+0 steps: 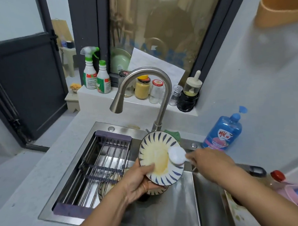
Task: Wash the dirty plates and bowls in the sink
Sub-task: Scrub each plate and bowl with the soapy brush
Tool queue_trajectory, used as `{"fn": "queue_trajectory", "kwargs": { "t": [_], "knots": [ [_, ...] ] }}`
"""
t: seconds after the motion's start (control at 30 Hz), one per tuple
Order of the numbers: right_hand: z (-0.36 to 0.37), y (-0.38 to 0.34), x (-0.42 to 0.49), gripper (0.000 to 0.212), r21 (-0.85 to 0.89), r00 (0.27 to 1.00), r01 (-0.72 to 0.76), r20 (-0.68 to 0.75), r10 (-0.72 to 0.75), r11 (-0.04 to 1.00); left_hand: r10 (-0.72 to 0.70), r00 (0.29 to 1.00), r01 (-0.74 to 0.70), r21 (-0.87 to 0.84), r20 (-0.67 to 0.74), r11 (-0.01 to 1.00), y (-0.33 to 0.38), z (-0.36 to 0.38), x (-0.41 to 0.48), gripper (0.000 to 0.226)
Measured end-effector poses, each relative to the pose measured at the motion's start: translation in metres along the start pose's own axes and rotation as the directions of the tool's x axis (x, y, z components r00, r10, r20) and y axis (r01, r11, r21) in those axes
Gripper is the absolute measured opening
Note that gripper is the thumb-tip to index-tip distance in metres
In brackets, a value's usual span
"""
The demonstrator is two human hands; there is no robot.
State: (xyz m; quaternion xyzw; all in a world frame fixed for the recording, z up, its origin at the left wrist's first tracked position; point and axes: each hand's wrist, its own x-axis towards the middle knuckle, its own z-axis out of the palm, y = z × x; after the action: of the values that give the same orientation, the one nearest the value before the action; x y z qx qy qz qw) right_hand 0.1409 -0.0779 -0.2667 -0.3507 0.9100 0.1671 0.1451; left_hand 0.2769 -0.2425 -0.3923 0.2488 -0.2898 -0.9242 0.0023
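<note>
My left hand [140, 181] grips the lower rim of a white plate [157, 147] with blue rim strokes and a yellow smear, tilted up over the steel sink [178, 203]. My right hand [208, 158] holds a white scrubbing brush [177, 154] whose round head presses on the plate's right side. A second patterned dish [156, 191] shows just under the held plate. Another dirty bowl [105, 187] lies in the sink beneath the rack, partly hidden.
A metal drying rack [99, 164] spans the sink's left half. The curved faucet [143, 88] arches above the plate. A blue soap bottle [224, 131] stands at the right; spray bottles [95, 72] and jars [143, 88] line the window ledge. A pan handle [254, 171] lies right of the sink.
</note>
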Motion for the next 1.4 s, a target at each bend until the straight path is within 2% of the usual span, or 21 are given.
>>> {"fn": "queue_trajectory", "kwargs": {
  "t": [0.1,0.17,0.23,0.3,0.37,0.43,0.5,0.57,0.67,0.8,0.93,1.0,1.07,1.17,1.23,1.3,1.4],
  "knots": [
    [0.011,-0.013,-0.011,0.037,0.168,0.993,0.061,0.089,-0.077,0.984,0.041,0.998,-0.042,-0.011,-0.037,0.999,0.003,0.009,0.003,0.043],
    [0.018,-0.031,-0.019,0.039,0.296,0.99,0.108,0.06,-0.131,0.949,0.039,0.998,-0.041,-0.026,-0.045,0.999,0.0,0.015,0.005,0.055],
    [0.025,-0.043,-0.023,0.04,0.341,0.99,0.125,0.018,-0.139,0.932,0.037,0.997,-0.041,-0.069,-0.063,0.997,-0.004,0.016,0.007,0.064],
    [0.028,-0.041,-0.023,0.035,0.265,0.992,0.108,0.03,-0.12,0.958,0.055,0.996,-0.062,-0.097,-0.077,0.993,-0.005,0.012,0.006,0.063],
    [0.025,-0.028,-0.022,0.038,0.119,0.998,0.027,0.052,-0.034,0.993,0.059,0.995,-0.067,-0.104,-0.077,0.992,-0.004,0.007,0.003,0.056],
    [0.019,-0.013,-0.02,0.047,0.054,0.998,-0.058,-0.008,0.059,0.997,0.029,0.998,-0.033,-0.08,-0.057,0.996,-0.005,0.006,0.0,0.045],
    [0.014,-0.006,-0.013,0.05,0.063,0.993,-0.075,-0.084,0.081,0.995,-0.009,0.999,0.008,-0.022,-0.036,1.0,-0.009,0.009,-0.004,0.034],
    [0.011,-0.006,-0.007,0.044,0.15,0.989,-0.029,-0.137,0.05,0.988,-0.031,1.0,0.031,0.026,0.003,0.999,-0.014,0.016,-0.005,0.039],
    [0.005,-0.017,-0.002,0.04,0.275,0.983,0.115,-0.169,-0.069,0.955,-0.041,0.996,0.035,0.079,0.074,0.996,-0.019,0.022,-0.006,0.055],
    [0.0,-0.029,-0.006,0.041,0.149,0.96,0.226,-0.201,-0.194,0.963,-0.056,0.991,0.044,0.096,0.119,0.994,-0.014,0.018,-0.004,0.057],
    [-0.01,-0.018,-0.005,0.054,-0.014,0.944,0.11,-0.311,-0.109,0.994,-0.016,0.995,0.01,0.056,0.103,0.998,-0.008,0.016,-0.005,0.05],
    [-0.012,-0.011,-0.008,0.057,-0.053,0.954,0.021,-0.298,-0.036,0.998,0.017,0.998,-0.017,-0.001,0.069,1.0,-0.008,0.013,-0.004,0.043],
    [-0.008,-0.007,-0.013,0.049,-0.048,0.974,-0.021,-0.224,0.01,0.999,0.039,0.999,-0.038,-0.07,0.017,0.997,-0.009,0.011,-0.002,0.043],
    [0.004,-0.009,-0.021,0.033,0.089,0.995,0.047,-0.087,-0.039,0.995,0.054,0.998,-0.049,-0.195,0.016,0.98,-0.01,0.014,-0.002,0.051],
    [0.008,-0.02,-0.027,0.028,0.148,0.991,0.128,-0.063,-0.12,0.981,0.057,0.998,-0.05,-0.198,0.03,0.979,-0.011,0.02,-0.003,0.053],
    [0.008,-0.033,-0.03,0.041,0.167,0.988,0.149,-0.07,-0.139,0.975,0.04,0.998,-0.029,-0.173,0.058,0.985,-0.012,0.027,-0.006,0.054],
    [0.001,-0.044,-0.023,0.061,0.135,0.99,0.075,-0.129,-0.057,0.988,0.014,0.993,0.002,-0.137,0.119,0.991,-0.014,0.034,-0.013,0.047]
  ]
}}
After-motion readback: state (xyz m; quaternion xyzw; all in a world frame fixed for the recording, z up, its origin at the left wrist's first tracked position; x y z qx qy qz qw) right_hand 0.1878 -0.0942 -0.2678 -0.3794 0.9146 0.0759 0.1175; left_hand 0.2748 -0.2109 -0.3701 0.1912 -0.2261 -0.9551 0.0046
